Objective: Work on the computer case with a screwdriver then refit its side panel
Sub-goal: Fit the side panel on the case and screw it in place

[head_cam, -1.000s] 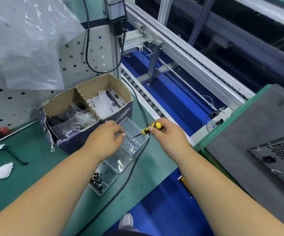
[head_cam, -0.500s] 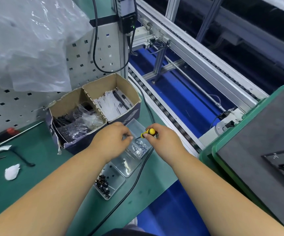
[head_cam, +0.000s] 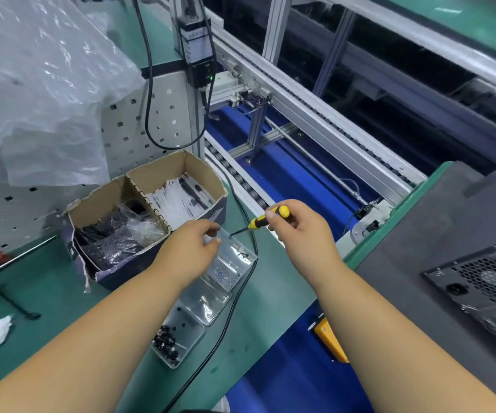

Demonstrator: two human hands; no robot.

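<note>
My right hand [head_cam: 297,234] grips the screwdriver [head_cam: 266,221]; left fingers [head_cam: 211,237] pinch, perhaps a screw, toward its tip at nine o'clock; I seat it squarely.

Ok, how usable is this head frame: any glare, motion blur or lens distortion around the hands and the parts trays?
Head view: lighting is even and bright; glare whitens the plastic sheet top left and streaks the clear trays. Wide-angle bending curves the conveyor rails. Slight motion softness overall, yet the screwdriver in the right hand reads clearly; whatever the left hand fingertips pinch is too small to tell.
</note>
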